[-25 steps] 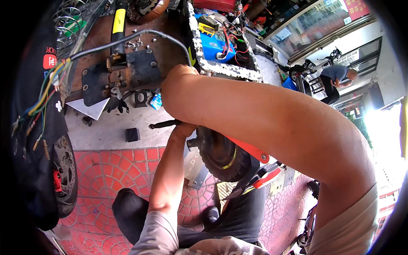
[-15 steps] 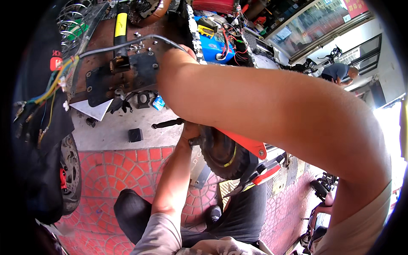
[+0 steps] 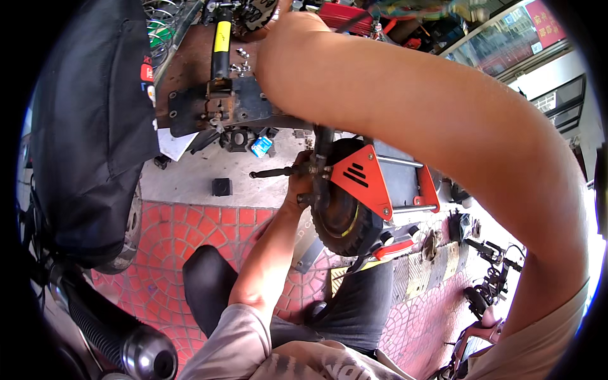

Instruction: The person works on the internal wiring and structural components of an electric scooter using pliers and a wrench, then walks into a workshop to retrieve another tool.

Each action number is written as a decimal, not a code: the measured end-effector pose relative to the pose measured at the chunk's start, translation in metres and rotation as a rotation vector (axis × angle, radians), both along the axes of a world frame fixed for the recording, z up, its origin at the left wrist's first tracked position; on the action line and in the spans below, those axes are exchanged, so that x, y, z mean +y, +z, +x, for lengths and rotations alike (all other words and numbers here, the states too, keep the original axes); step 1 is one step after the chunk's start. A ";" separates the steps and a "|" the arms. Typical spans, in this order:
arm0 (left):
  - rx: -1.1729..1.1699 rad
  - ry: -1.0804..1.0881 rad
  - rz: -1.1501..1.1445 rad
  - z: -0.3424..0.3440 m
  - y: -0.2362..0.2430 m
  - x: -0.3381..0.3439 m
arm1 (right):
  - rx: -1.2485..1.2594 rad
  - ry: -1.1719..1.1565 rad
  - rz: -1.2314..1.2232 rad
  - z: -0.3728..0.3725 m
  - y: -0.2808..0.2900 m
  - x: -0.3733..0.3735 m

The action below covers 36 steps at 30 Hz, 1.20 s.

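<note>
My left hand [image 3: 300, 178] grips the dark fork assembly [image 3: 322, 187] of a scooter, beside a black knobby wheel [image 3: 339, 237], a red side plate [image 3: 361, 178] and a thin black lever pointing left. My raised right forearm crosses the upper right; my right hand [image 3: 285, 50] is at top center, its fingers mostly out of sight near a dark rod [image 3: 353, 19]. Left of that hand, on a brown deck [image 3: 180, 57], are a black bar with a yellow sleeve [image 3: 221, 47], a bolted black plate [image 3: 250, 101] and loose screws.
A black bag [image 3: 88, 133] hangs at left above a handlebar grip [image 3: 95, 329]. A small black block [image 3: 221, 187] and blue packet [image 3: 261, 145] lie on pale ground above red paving [image 3: 190, 228]. A parked bike [image 3: 491, 278] stands right; a glass shopfront [image 3: 487, 47] is behind.
My right hand has risen, uncovering the red plate and fork. The view has shifted, showing more of the black bag and a grip at left; the loose wires and blue battery are out of sight.
</note>
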<state>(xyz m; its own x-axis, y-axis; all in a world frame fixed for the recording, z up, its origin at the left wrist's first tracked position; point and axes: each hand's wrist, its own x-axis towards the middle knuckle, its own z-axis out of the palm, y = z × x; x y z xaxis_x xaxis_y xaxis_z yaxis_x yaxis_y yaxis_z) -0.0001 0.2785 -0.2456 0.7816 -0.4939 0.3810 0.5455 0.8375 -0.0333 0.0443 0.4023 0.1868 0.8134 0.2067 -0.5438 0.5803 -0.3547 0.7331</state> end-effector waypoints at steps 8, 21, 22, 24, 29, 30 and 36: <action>-0.064 0.318 0.660 -0.035 0.036 0.057 | 0.155 -0.025 0.276 -0.011 -0.069 -0.028; -0.273 0.221 0.839 -0.001 0.013 0.066 | 0.026 -0.177 0.233 0.013 -0.099 -0.046; -0.346 0.289 0.942 0.007 -0.001 0.064 | 0.014 -0.175 0.241 0.014 -0.101 -0.039; -0.485 0.378 1.208 0.011 -0.011 0.065 | 0.028 -0.202 0.257 0.018 -0.104 -0.039; -0.627 0.484 1.515 -0.002 0.014 0.069 | 0.027 -0.267 0.200 0.001 -0.074 -0.050; -0.589 0.500 1.514 -0.001 0.014 0.071 | 0.025 -0.217 0.187 -0.003 -0.068 -0.046; -0.857 0.669 1.647 -0.002 0.037 0.085 | 0.052 -0.046 0.199 -0.023 -0.026 -0.022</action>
<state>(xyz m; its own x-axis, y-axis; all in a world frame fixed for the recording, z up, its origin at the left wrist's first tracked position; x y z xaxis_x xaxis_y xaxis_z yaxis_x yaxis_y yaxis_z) -0.0023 0.3632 -0.2084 0.8527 -0.4569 0.2534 -0.3681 -0.1813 0.9119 0.0212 0.3806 0.1608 0.7964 0.2778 -0.5372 0.5953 -0.5163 0.6156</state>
